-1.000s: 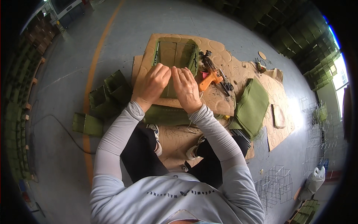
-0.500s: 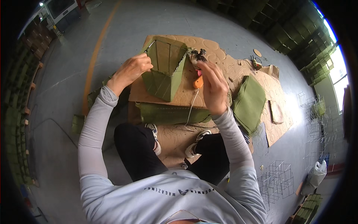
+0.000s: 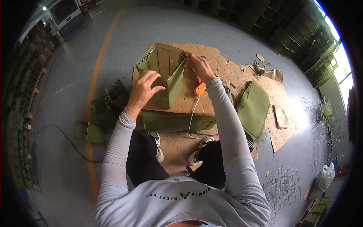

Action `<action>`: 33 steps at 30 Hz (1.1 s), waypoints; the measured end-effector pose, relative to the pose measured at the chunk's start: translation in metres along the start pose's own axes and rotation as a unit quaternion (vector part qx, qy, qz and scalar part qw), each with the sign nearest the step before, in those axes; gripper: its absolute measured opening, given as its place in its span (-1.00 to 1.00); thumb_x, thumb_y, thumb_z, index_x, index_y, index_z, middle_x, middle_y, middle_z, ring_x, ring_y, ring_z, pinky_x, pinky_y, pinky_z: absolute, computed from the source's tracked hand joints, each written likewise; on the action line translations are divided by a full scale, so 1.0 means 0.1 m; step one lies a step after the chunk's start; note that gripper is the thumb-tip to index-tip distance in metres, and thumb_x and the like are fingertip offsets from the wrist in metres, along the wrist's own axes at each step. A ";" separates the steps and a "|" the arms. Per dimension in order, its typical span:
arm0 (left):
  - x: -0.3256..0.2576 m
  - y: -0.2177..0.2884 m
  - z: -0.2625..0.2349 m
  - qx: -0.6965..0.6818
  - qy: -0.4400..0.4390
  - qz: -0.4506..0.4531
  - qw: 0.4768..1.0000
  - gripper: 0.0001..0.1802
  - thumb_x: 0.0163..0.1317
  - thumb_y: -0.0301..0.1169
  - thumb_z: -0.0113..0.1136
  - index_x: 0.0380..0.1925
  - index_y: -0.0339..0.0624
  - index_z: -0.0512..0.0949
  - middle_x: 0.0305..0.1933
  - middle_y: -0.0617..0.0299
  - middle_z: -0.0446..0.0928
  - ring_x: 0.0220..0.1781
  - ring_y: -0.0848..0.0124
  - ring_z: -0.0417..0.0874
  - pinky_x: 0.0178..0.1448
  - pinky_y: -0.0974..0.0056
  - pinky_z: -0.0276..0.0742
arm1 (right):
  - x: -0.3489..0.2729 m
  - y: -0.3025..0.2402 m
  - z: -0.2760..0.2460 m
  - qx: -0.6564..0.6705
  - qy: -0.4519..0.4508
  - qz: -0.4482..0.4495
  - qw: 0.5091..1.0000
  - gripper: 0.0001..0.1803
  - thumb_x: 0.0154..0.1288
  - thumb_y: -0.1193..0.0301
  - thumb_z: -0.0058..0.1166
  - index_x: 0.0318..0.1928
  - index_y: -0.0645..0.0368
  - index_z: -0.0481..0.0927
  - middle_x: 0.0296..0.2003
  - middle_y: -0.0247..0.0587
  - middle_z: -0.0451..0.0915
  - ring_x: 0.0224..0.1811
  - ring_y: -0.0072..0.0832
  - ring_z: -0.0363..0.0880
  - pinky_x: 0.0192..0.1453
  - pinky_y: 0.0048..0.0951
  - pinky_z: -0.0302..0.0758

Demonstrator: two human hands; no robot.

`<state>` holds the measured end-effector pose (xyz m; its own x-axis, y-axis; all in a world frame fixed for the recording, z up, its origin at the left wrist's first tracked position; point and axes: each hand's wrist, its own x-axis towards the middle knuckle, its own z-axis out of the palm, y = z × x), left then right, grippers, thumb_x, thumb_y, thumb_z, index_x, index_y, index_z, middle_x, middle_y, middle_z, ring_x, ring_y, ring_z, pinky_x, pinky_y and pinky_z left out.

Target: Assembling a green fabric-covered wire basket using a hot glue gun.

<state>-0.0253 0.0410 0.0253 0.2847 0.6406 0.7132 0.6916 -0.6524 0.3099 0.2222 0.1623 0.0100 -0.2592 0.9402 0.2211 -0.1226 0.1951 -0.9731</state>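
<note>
A green fabric box on a thin wire frame (image 3: 174, 89) stands on a cardboard-covered surface (image 3: 206, 104), its open top facing up. My right hand (image 3: 201, 67) pinches the box's right rim near the far corner. My left hand (image 3: 143, 90) is in front of the box's near left side, thumb and fingers apart and nothing held. Just right of the box lies an orange-handled tool (image 3: 199, 89) with a white cord, partly pink toward its far end; it looks like a glue gun. My right hand and wrist hide what lies behind them.
A stack of green fabric sheets (image 3: 254, 109) lies to the right on cardboard. Several green boxes (image 3: 89, 133) sit on the floor at left. Bare wire frames (image 3: 281, 185) stand at lower right, near a white plastic bag (image 3: 324, 176). A dark cable (image 3: 70, 140) crosses the floor.
My left hand has let go of the left rim and come nearer and to the right. My right hand has moved left and away onto the right rim. The box has shifted slightly left.
</note>
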 end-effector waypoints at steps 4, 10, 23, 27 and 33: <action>-0.02 -0.54 -0.32 -0.042 -0.048 -0.045 0.997 -0.51 -0.11 -0.37 0.51 -0.15 -0.27 0.54 -0.08 0.16 0.56 -0.02 0.19 0.62 0.03 0.15 0.59 | -0.21 0.19 0.16 0.080 -0.092 0.013 0.992 -0.48 0.57 0.18 -0.21 0.27 0.36 0.41 0.15 -0.07 0.54 0.23 -0.38 0.49 0.36 -0.36 0.38; 0.01 -0.43 -0.27 -0.038 0.032 -0.007 0.999 -0.58 -0.07 -0.48 0.48 -0.17 -0.30 0.56 -0.02 0.13 0.58 0.00 0.17 0.63 0.01 0.18 0.59 | -0.89 -0.01 0.29 -0.209 0.198 -0.133 0.948 -0.79 0.42 0.52 0.03 -0.04 0.34 0.64 -0.09 -0.12 0.68 -0.07 -0.35 0.66 -0.04 -0.38 0.60; -0.23 -0.29 0.01 0.138 0.092 0.131 0.977 -0.72 -0.02 -0.60 0.34 -0.23 -0.36 0.63 -0.21 0.15 0.57 -0.18 0.23 0.60 -0.12 0.21 0.60 | -0.71 0.02 0.75 -0.490 -0.005 -0.476 0.730 -0.57 0.00 0.52 0.10 -0.03 0.32 0.60 0.03 -0.10 0.58 0.12 -0.16 0.53 0.13 -0.19 0.54; -0.21 -0.34 0.04 0.156 0.096 0.129 0.975 -0.73 0.00 -0.60 0.33 -0.22 -0.35 0.63 -0.21 0.16 0.57 -0.18 0.23 0.59 -0.13 0.21 0.60 | -0.57 0.05 0.76 -0.486 -0.002 -0.482 0.729 -0.55 -0.01 0.50 0.09 -0.02 0.32 0.60 0.02 -0.10 0.58 0.13 -0.16 0.52 0.16 -0.18 0.53; -0.11 -0.33 0.07 0.177 0.098 0.125 0.971 -0.72 -0.01 -0.58 0.34 -0.22 -0.33 0.64 -0.21 0.18 0.56 -0.16 0.24 0.58 -0.11 0.23 0.58 | -0.40 0.01 0.77 -0.497 0.015 -0.471 0.728 -0.53 -0.03 0.51 0.09 0.00 0.32 0.60 0.02 -0.10 0.57 0.13 -0.17 0.52 0.16 -0.23 0.55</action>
<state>-0.0469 0.0579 0.0027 0.3653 0.3678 0.8552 0.8116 -0.5757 -0.0990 0.1588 0.1036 0.0050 -0.4860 0.2616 0.8339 0.5263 0.8493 0.0404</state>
